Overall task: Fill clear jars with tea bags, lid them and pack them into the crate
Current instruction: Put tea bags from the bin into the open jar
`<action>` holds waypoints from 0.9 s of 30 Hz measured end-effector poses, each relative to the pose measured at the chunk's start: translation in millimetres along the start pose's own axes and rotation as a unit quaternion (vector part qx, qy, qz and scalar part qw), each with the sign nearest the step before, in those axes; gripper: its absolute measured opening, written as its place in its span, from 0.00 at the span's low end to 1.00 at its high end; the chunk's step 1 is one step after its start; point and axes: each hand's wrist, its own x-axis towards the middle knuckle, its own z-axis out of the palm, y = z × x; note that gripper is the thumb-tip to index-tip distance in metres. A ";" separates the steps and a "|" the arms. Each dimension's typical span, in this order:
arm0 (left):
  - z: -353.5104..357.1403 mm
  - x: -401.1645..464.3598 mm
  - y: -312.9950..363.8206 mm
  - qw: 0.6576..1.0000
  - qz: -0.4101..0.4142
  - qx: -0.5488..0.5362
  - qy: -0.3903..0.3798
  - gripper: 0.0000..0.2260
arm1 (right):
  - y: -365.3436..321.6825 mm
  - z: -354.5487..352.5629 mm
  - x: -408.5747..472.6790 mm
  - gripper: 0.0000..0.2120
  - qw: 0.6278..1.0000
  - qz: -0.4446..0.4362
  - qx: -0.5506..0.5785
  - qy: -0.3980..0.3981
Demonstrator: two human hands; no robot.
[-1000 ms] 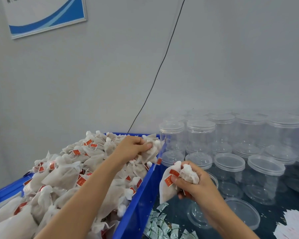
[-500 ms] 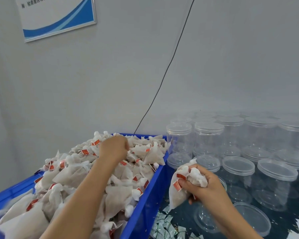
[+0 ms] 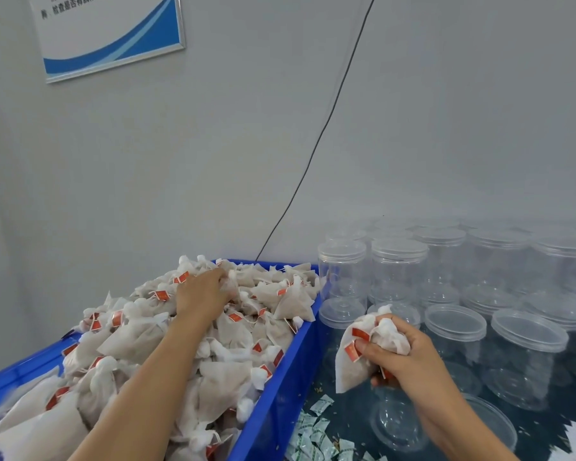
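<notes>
A blue crate (image 3: 273, 394) on the left is heaped with white tea bags (image 3: 140, 341) that carry red tags. My left hand (image 3: 202, 292) reaches into the far part of the heap, its fingers curled down among the bags. To the right of the crate, my right hand (image 3: 401, 352) grips a bunch of tea bags (image 3: 350, 361) above an open clear jar (image 3: 398, 424). Several lidded clear jars (image 3: 398, 271) stand in rows behind and to the right of it.
Small white-and-green sachets (image 3: 316, 437) lie scattered on the dark table by the crate's near corner. A loose clear lid (image 3: 494, 424) rests at the lower right. A black cable (image 3: 316, 144) runs down the grey wall, and a blue-and-white sign (image 3: 113, 34) hangs at upper left.
My left hand has moved left and farther into the tea bag heap. My right hand has kept its bunch of bags over the open jar. The view has tilted down slightly.
</notes>
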 end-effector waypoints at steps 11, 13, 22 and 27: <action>-34.3 -15.9 61.5 0.914 0.017 -0.379 0.142 0.04 | -29.6 -38.7 6.7 0.15 0.999 -0.031 -0.009 0.007; -35.5 -29.8 94.5 0.891 0.054 -0.447 0.064 0.04 | -39.7 -55.6 6.4 0.16 0.999 -0.044 -0.015 0.023; 24.4 -75.1 173.4 0.881 0.174 -0.406 -0.169 0.03 | -52.6 -99.2 7.0 0.12 0.993 -0.036 -0.049 0.102; 49.1 -83.2 172.1 0.914 0.191 -0.328 -0.144 0.06 | -47.5 -101.5 9.6 0.16 0.992 -0.023 -0.071 0.105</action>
